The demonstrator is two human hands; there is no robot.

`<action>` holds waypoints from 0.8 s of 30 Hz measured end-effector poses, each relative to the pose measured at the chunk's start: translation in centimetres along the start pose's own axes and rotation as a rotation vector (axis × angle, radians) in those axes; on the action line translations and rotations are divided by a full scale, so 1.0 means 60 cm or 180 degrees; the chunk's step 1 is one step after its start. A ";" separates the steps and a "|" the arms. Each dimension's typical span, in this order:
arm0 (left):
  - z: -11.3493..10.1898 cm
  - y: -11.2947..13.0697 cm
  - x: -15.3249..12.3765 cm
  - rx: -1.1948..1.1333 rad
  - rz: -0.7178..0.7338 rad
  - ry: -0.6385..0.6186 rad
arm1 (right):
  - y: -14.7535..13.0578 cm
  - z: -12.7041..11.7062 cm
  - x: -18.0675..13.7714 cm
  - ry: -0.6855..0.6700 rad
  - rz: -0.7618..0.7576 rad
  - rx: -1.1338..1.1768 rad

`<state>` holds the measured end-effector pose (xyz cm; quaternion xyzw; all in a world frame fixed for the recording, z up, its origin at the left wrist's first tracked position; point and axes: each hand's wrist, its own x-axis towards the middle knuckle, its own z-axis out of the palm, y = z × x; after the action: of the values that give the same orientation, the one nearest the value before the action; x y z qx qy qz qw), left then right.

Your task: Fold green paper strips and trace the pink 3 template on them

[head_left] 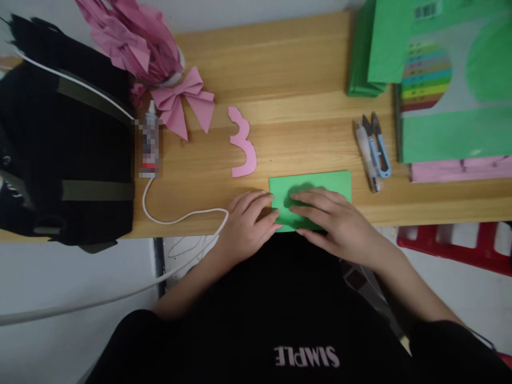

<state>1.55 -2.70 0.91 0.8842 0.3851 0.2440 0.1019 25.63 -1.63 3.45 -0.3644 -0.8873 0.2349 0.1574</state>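
A green paper (310, 180) is lying at the near edge of the bench (304, 128), before me. My right hand (330, 216) is spreading open over it, while my left hand (250, 221) is curving its fingers at the paper's left edge; whether it is pinching, I cannot tell. A pink cutout (242, 141) is lying beyond, leftward; a pen (367, 157) and blue snips (383, 149) are lying together rightward.

Papercraft corner; home or small workroom, cannot tell which. Wooden desk (304, 122) against pale wall (240, 10), bearing green paper (286, 188), pink bow (176, 97), pink cutout (240, 140), snips (384, 154), pen (367, 152), tube (151, 138), green pack (444, 133) with colour chart (426, 77); bag (96, 149) at left end.
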 end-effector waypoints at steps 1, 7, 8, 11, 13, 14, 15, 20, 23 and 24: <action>0.003 0.001 0.001 -0.0015 -0.0028 0.0049 | 0.000 -0.003 0.003 0.0020 -0.0015 0.0059; 0.015 0.002 0.009 -0.0381 -0.0623 0.0202 | 0.013 -0.034 0.051 -0.0389 0.0221 0.0355; 0.016 0.002 0.010 -0.0445 -0.0681 0.0219 | 0.019 -0.039 0.062 -0.0517 0.0333 0.0318; 0.018 -0.001 0.010 -0.0561 -0.0752 0.0209 | 0.039 -0.045 0.096 -0.0838 0.0570 0.0211; 0.019 -0.001 0.007 -0.0508 -0.0754 0.0183 | 0.051 -0.047 0.114 -0.0997 0.0613 0.0222; 0.020 -0.001 0.006 -0.0431 -0.0729 0.0206 | 0.056 -0.047 0.121 -0.1069 0.0605 0.0261; 0.020 -0.001 0.004 -0.0332 -0.0684 0.0243 | 0.060 -0.047 0.126 -0.1125 0.0588 0.0308; 0.016 0.000 0.004 0.0076 -0.0376 0.0266 | 0.073 -0.050 0.146 -0.1298 0.0556 0.0391; 0.012 0.000 0.008 0.0181 -0.0321 0.0200 | 0.077 -0.052 0.156 -0.1448 0.0567 0.0367; 0.010 0.001 0.009 0.0196 -0.0278 0.0192 | 0.079 -0.053 0.159 -0.1474 0.0567 0.0362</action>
<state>2.20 -2.34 0.57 0.8616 0.4334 0.2538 0.0735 23.23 9.13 4.64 -0.3682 -0.8494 0.3746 -0.0510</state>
